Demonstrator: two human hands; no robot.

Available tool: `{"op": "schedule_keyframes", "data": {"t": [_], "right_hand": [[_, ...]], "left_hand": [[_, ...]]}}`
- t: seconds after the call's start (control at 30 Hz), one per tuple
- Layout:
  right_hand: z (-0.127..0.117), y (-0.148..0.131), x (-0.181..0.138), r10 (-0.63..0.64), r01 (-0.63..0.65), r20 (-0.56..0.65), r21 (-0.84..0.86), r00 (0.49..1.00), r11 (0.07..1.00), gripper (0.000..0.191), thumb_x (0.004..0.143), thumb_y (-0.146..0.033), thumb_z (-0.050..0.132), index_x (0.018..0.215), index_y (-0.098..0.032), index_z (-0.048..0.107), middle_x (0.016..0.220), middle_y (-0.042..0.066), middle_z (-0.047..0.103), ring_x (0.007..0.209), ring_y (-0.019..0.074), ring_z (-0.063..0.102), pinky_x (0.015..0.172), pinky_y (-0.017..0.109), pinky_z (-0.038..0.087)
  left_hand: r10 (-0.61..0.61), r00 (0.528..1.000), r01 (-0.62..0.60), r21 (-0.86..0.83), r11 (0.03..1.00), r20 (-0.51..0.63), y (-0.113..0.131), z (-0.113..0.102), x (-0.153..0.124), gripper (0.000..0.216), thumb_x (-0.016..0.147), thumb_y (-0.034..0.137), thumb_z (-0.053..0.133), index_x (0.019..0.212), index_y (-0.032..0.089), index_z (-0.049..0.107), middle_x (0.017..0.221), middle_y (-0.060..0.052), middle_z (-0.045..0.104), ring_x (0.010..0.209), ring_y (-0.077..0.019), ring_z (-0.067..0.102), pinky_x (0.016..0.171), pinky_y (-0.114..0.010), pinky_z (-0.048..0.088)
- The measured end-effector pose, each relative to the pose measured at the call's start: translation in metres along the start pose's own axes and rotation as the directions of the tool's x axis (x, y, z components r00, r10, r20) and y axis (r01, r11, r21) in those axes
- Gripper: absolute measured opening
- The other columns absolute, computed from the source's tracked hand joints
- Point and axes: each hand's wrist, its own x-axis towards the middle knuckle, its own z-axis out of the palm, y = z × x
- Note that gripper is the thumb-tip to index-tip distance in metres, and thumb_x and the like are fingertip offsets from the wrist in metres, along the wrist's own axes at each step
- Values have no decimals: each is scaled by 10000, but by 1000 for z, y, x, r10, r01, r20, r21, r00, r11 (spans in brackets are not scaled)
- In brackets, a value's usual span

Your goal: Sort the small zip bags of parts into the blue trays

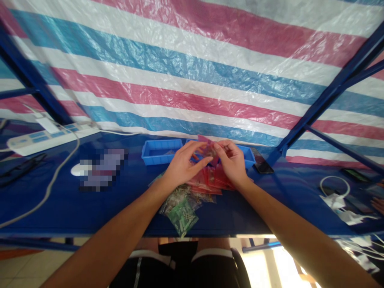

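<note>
Held bag: small red translucent plastic bag (208, 150), centre of the frame, lifted above the pile.
Left hand: left hand (181, 166) pinches its left edge between thumb and forefinger.
Right hand: right hand (232, 164) pinches the right edge likewise.
Below: pile of flat red plastic bags (210, 182); green translucent bags of small metal parts (181, 212) at the blue table (90, 208) edge.
Behind: blue plastic trays (156, 156).
Risk: a forearm brushing the green bags would likely push them off the edge.
Count: one held bag, two trays, at least two green bags; the red pile overlaps too much to count.
</note>
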Motion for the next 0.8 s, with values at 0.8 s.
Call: {"op": "schedule_keyframes", "data": {"t": [0.8], "right_hand": [[5,4,-2,52,-55,108,27,993,998,419,946,-605,752,1177,-257,708,1069,47,747,900,218,722,822,361,647]], "left_hand": [[-52,986,67,89,994,-161,-3,-4,2,296,970,244,646,1249,206,738,1217,-72,805,1097,-246,762,1046,-398,599]]}}
